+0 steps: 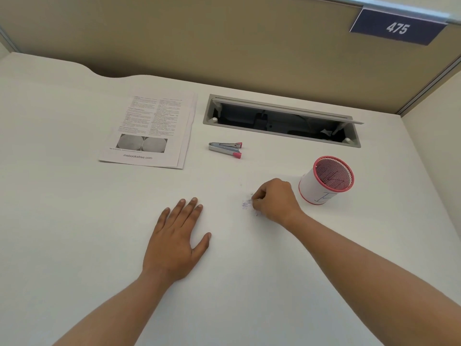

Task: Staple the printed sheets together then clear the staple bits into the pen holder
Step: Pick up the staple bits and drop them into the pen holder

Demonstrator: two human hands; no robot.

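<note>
Pinching staple bits with curled fingers, right hand; left hand flat, spread; stapler lies crosswise, pink tips toward 3 o'clock.

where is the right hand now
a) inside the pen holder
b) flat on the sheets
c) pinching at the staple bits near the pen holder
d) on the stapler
c: the right hand is curled over the staple bits, just left of the pen holder.
</note>
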